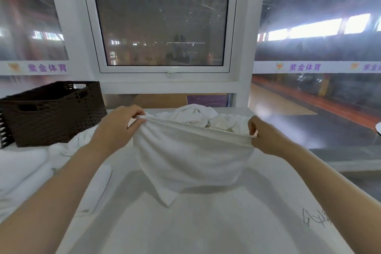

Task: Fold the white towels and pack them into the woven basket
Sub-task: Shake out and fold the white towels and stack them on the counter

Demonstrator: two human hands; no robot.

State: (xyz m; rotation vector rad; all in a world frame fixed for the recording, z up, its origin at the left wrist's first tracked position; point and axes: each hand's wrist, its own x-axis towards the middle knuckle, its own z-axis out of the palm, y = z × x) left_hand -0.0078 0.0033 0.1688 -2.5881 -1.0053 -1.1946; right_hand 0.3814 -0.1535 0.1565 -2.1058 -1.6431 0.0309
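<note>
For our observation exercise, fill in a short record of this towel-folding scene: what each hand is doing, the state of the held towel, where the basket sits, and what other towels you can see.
Left hand: left hand pinches the top edge of the held towel at its left corner.
Right hand: right hand pinches the same edge at the right corner.
Held towel: stretched between both hands, hanging down over the white table.
Basket: dark woven basket at the table's far left; contents not visible.
Unfolded towels: crumpled pile behind the held towel.
Other towels: white towels lying at the left.
</note>
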